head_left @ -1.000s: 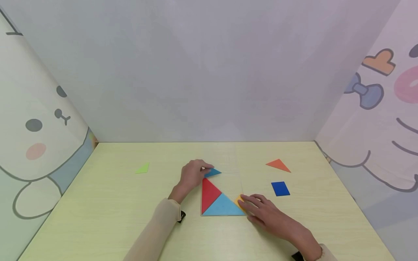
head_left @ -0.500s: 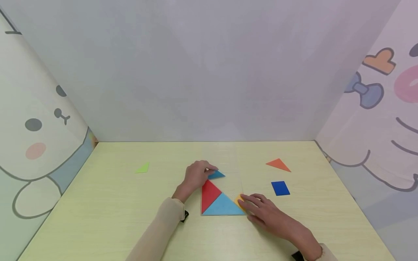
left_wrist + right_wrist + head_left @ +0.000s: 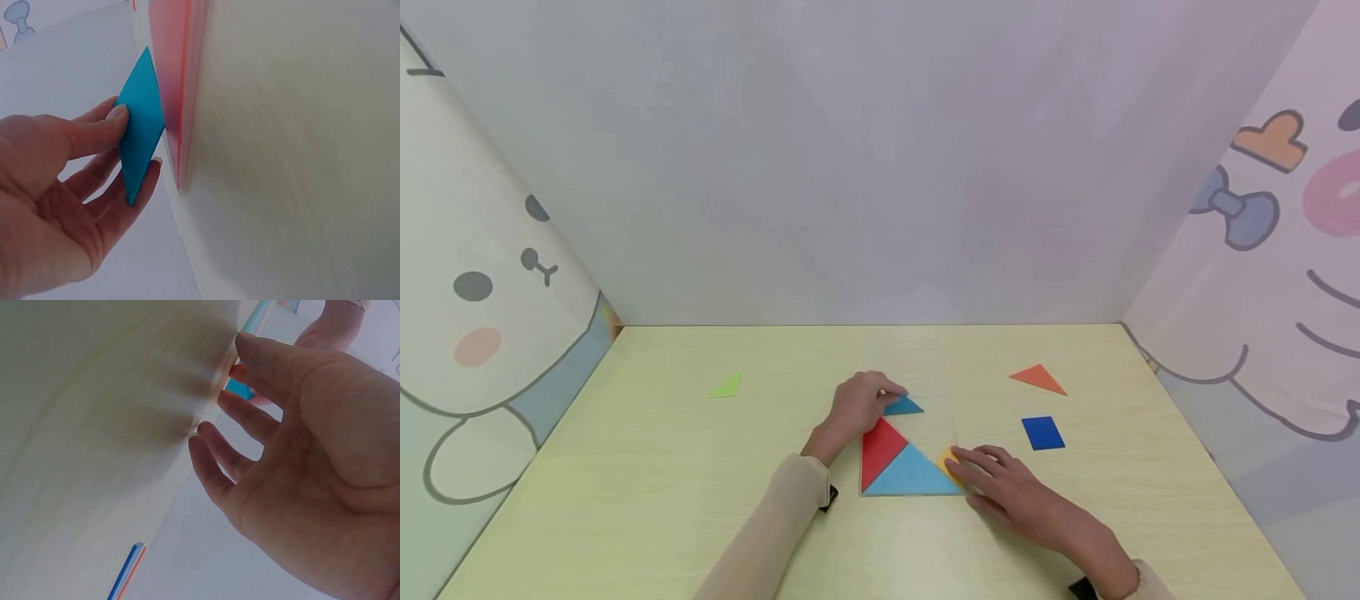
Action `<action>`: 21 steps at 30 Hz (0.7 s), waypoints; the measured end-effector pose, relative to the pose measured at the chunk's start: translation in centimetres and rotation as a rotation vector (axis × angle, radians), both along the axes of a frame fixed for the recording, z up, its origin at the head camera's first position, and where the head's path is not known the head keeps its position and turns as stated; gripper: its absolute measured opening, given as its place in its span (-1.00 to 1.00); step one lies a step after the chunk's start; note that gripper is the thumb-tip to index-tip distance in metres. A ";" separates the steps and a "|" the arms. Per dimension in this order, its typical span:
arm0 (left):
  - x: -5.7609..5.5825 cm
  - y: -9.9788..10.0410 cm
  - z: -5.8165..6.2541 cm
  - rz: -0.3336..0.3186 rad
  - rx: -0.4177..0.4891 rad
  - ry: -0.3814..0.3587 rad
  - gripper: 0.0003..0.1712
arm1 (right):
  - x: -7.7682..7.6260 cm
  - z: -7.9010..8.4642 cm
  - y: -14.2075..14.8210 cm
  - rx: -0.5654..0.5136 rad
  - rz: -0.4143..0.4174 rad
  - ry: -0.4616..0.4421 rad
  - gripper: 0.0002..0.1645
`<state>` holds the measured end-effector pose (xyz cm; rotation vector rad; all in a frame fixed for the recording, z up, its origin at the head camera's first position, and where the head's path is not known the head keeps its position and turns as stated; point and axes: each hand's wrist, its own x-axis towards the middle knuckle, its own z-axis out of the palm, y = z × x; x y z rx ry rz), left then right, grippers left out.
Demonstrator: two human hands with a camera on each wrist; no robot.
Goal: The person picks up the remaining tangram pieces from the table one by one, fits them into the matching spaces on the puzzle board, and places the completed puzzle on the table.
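Fitting the blue-green piece (image 3: pixel 907 407) in among the laid shapes looks like the step in hand. Take the clear tray (image 3: pixel 928 432) as a clock, 12 towards the back wall. The left hand (image 3: pixel 856 408) pinches that piece between thumb and fingers at about 12 o'clock, near the tip of the red triangle (image 3: pixel 882 454); whether the 2 touch, I cannot tell. The red triangle lies at 9 and the light blue triangle (image 3: pixel 913 473) at 6, their edges meeting. At 4, the right hand (image 3: pixel 1011 496) rests loosely bent fingers on the yellow piece (image 3: pixel 949 467), without gripping it. 3 pieces lie loose on the tabletop (image 3: pixel 647 467): a green triangle (image 3: pixel 727 386) towards 10, an orange triangle (image 3: pixel 1039 379) towards 2 and a dark blue piece (image 3: pixel 1043 433) at 3. The next move probably calls for turning the held piece until an edge matches its gap, then lowering it flat while the right fingers steady the yellow one.
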<state>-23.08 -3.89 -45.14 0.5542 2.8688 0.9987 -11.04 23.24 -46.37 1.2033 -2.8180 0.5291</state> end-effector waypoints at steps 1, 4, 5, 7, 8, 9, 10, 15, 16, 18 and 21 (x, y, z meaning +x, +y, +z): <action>0.0 0.1 0.0 -0.002 0.001 -0.003 -0.76 | 0.0 0.0 0.0 -0.001 0.002 0.003 -0.33; 0.1 0.2 -0.1 -0.013 0.019 -0.025 -0.74 | 0.0 0.0 0.0 -0.002 0.001 0.005 -0.33; 0.2 0.3 -0.1 -0.019 0.029 -0.035 -0.73 | -0.1 -0.1 0.0 -0.001 0.002 0.006 -0.33; 0.2 0.3 -0.1 -0.031 0.041 -0.055 -0.72 | 0.0 0.0 -0.1 -0.001 0.000 0.006 -0.33; 0.3 0.4 -0.1 -0.037 0.043 -0.063 -0.71 | 0.0 0.0 -0.1 -0.001 -0.001 0.006 -0.33; 0.3 0.4 -0.1 -0.044 0.042 -0.069 -0.69 | 0.0 0.0 -0.1 0.000 -0.001 0.007 -0.33; 0.3 0.4 -0.1 -0.050 0.038 -0.072 -0.68 | 0.0 0.0 -0.1 0.001 -0.002 0.007 -0.32; 0.5 0.4 -0.1 -0.078 -0.011 -0.062 -0.61 | 0.0 0.0 0.0 0.005 -0.006 0.003 -0.32; 0.5 0.5 -0.2 -0.080 -0.021 -0.061 -0.60 | 0.0 0.0 0.0 0.005 -0.008 -0.001 -0.33; 0.6 0.5 -0.3 -0.080 -0.035 -0.055 -0.57 | 0.1 0.1 0.0 0.004 -0.010 -0.008 -0.33; 0.7 0.5 -0.4 -0.075 -0.046 -0.049 -0.56 | 0.0 0.0 0.0 0.007 -0.009 -0.005 -0.33</action>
